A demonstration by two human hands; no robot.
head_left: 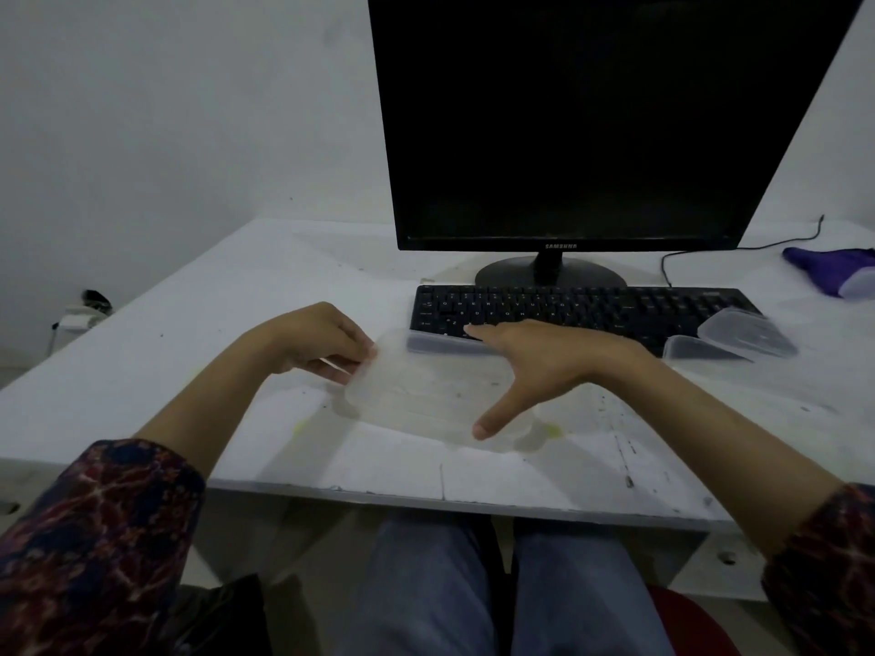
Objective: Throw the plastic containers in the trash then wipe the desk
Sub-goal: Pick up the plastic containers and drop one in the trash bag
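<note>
This looks like a plain office or home desk corner. A dark monitor (582, 120) on its stand fills the upper right of the frame, with a black keyboard (568, 310) just in front of it on a scuffed white desk (213, 324). Bare pale walls (165, 111) close in behind, upper left.

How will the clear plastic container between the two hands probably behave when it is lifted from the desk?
The clear plastic container looks thin-walled and empty, so probably light and somewhat flexible. Its smooth sides may slip. The left hand pinches its edge; the right hand spans it, which should steady it.
</note>
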